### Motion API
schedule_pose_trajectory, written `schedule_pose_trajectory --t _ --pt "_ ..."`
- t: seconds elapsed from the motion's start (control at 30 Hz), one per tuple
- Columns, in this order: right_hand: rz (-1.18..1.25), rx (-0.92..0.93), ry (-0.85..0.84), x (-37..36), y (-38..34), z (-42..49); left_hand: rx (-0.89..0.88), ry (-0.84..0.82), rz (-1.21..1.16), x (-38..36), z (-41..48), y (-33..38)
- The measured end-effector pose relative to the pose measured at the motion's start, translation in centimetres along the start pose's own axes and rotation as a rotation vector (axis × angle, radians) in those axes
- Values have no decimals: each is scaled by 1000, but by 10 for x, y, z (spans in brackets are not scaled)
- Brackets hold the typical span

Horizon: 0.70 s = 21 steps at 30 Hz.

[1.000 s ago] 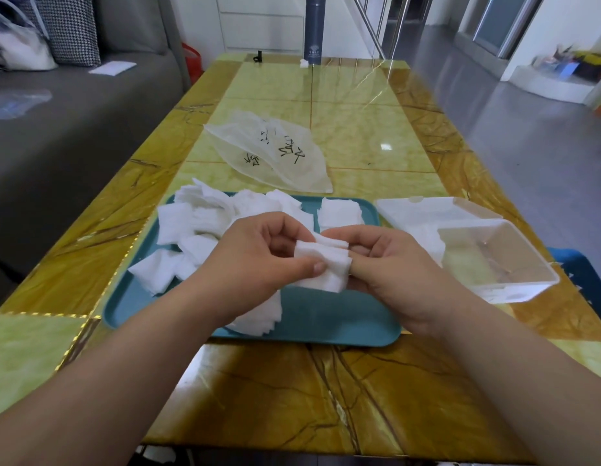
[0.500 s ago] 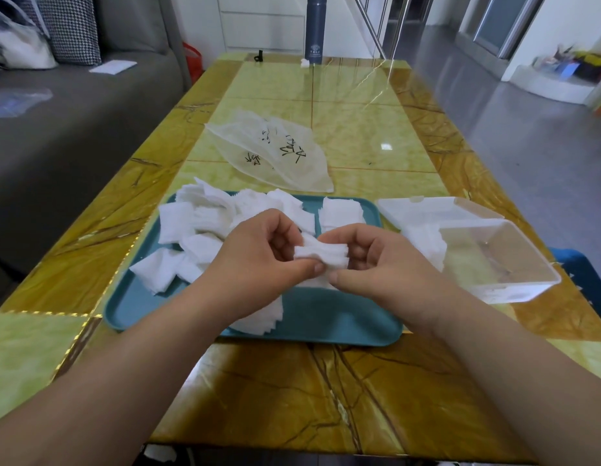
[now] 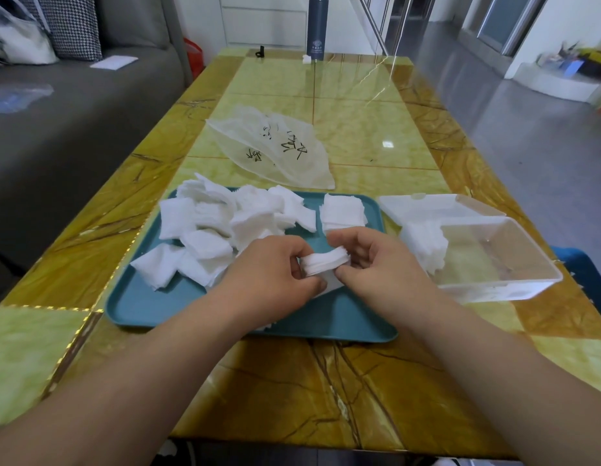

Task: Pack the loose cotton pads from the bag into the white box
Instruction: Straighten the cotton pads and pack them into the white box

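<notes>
Left hand (image 3: 268, 275) and right hand (image 3: 376, 264) meet over the near middle of the tray, fingers curled. Each pinches one end of a small held stack (image 3: 326, 264) of cotton pads, thumbs underneath. Yellow-green marble table (image 3: 359, 129) carries everything. Teal tray (image 3: 326, 317) sits at the near centre. White box (image 3: 494, 284) is just right of the tray, open, with its lid (image 3: 437, 206) flipped back. Some boxed pads (image 3: 423, 243) stand on edge at its left end; the rest of the box shows bare. Bag (image 3: 275, 153), translucent with black print, lies flat beyond the tray. Loose pads (image 3: 225, 223) are heaped on the tray's left half. A tidy pile (image 3: 342, 211) sits at the tray's far right corner.
</notes>
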State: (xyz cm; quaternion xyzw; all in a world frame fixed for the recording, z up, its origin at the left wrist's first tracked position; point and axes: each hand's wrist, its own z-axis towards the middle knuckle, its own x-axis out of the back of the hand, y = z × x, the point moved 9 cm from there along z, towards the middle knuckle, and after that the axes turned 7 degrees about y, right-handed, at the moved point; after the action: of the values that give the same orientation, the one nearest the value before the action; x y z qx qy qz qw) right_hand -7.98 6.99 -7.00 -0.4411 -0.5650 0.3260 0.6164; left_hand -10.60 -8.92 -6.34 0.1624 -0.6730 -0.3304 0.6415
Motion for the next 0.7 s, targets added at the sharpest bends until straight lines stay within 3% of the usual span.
schedule_pose_trajectory --t 0.37,0.57,0.7 --pt "59 -87 -7 -16 3 -14 -37 30 13 2 0 4" --pt "-205 115 10 -13 -16 -9 -73 61 -43 15 -2 6" --pt "-231 105 62 -12 -20 -4 0 204 57 59 -11 -10"
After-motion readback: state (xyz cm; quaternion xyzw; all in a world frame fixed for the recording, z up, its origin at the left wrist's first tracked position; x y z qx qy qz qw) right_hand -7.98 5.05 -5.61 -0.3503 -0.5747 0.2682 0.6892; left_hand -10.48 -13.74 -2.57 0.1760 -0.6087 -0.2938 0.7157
